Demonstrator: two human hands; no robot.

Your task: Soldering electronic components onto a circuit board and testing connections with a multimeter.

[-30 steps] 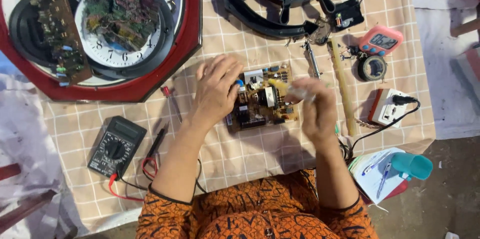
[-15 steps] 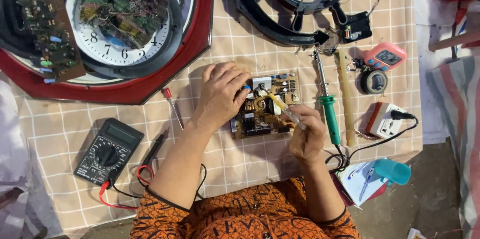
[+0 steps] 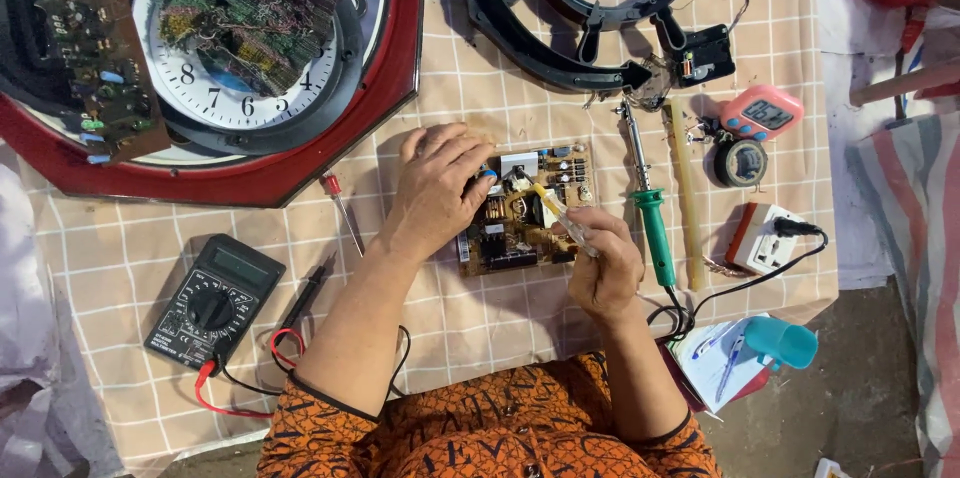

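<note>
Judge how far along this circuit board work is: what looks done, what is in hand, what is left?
Done: tools are laid out, with the multimeter and green-handled soldering iron lying unused on the cloth. In hand: the left hand steadies the circuit board while the right hand points a clear-handled screwdriver at its parts. Left: probably everything past this probing; no repair shows yet.

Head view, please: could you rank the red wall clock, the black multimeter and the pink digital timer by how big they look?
1. Red wall clock, cropped by the frame edge
2. Black multimeter
3. Pink digital timer
</note>
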